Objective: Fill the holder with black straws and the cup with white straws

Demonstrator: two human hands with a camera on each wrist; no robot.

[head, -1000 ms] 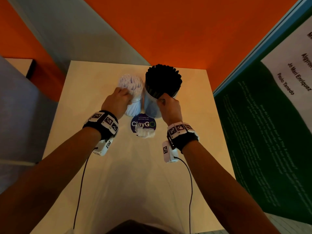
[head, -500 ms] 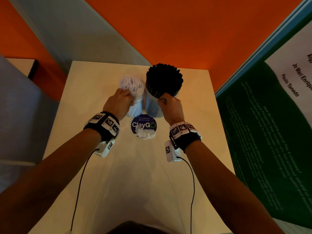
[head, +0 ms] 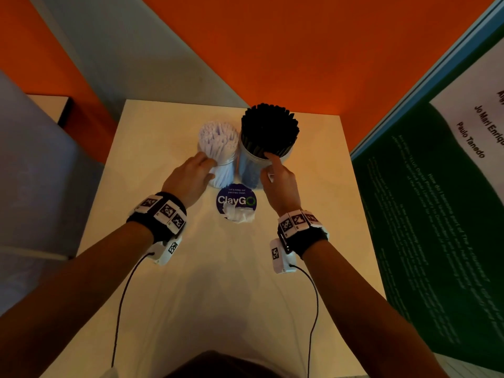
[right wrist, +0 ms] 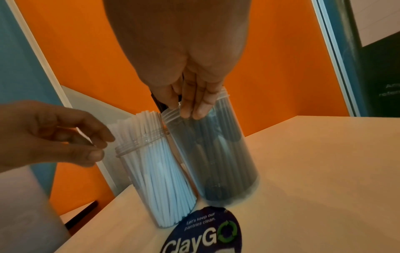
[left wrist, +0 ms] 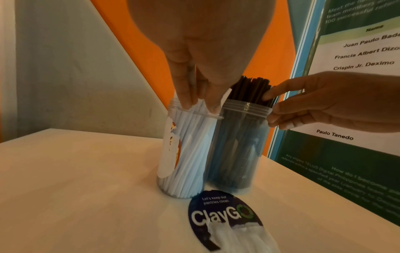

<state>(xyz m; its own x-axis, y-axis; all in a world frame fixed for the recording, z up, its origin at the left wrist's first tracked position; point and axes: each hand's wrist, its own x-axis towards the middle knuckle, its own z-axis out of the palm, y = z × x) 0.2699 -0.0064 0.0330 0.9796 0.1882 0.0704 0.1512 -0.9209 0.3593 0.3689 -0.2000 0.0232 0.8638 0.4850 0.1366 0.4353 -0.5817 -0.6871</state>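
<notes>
Two clear jars stand side by side at the far middle of the table. The left cup [head: 222,174] [left wrist: 186,154] [right wrist: 155,179] is packed with white straws [head: 218,137]. The right holder [head: 252,173] [left wrist: 238,145] [right wrist: 220,162] is packed with black straws [head: 268,126]. My left hand [head: 208,166] [left wrist: 199,106] [right wrist: 97,145] has relaxed fingers whose tips touch the cup's rim and the white straws. My right hand [head: 270,165] [left wrist: 270,109] [right wrist: 190,109] rests straight fingers on the holder's rim, its index finger against the black straws. Neither hand grips anything.
A round blue ClayGO sticker [head: 236,200] lies just in front of the jars, with crumpled white paper [head: 238,215] on its near edge. A green and white poster board [head: 436,214] stands along the table's right side. An orange wall lies behind the table [head: 218,296].
Both hands were curled tightly against the straws. Their fingers have since loosened and straightened, and the hands have drawn back slightly toward me. The jars have not moved.
</notes>
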